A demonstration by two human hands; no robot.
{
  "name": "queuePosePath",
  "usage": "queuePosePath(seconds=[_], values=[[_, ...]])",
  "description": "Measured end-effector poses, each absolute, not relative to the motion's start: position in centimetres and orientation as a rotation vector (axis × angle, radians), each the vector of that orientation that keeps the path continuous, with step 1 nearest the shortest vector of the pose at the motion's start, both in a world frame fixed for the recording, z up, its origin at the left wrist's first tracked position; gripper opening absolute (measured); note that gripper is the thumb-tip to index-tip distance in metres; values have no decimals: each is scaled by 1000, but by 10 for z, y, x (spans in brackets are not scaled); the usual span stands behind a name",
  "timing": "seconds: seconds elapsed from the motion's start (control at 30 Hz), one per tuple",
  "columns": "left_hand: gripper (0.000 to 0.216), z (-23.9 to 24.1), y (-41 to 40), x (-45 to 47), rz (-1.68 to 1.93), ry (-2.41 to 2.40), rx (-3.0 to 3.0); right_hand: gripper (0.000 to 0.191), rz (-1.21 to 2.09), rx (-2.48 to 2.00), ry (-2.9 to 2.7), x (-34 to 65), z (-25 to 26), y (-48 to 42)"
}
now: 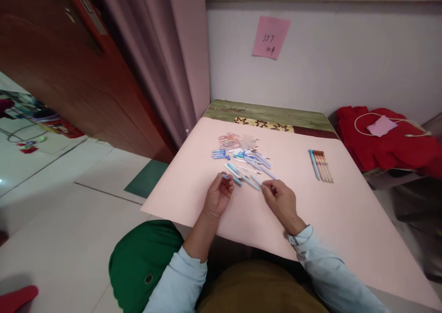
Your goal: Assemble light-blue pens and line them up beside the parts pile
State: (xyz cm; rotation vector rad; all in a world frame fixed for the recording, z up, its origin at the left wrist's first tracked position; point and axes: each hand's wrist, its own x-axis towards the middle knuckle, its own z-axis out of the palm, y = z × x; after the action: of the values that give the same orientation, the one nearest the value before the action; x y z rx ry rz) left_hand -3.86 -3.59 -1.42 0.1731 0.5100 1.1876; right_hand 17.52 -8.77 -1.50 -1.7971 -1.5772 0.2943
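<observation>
My left hand rests on the pink sheet with its fingers curled, pinching a small blue pen cap between thumb and forefinger. My right hand lies just to the right, fingers bent, its fingertips on a light blue pen barrel. Right beyond both hands lies a loose heap of pen parts: blue barrels, blue caps, clear pinkish pieces and thin refills. A neat row of several assembled pens lies farther right on the sheet.
The sheet covers a small table against a pale wall with a pink note. A red bag with a white cord sits at the right. A curtain and a wooden door stand at the left, and a green stool is below.
</observation>
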Motion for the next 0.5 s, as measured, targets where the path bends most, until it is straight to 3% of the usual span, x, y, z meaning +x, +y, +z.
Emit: queuePosePath(seconds=[0.5], values=[[15, -10, -40, -40, 1223, 495, 100, 25, 234, -1822, -1657, 174, -19, -91]])
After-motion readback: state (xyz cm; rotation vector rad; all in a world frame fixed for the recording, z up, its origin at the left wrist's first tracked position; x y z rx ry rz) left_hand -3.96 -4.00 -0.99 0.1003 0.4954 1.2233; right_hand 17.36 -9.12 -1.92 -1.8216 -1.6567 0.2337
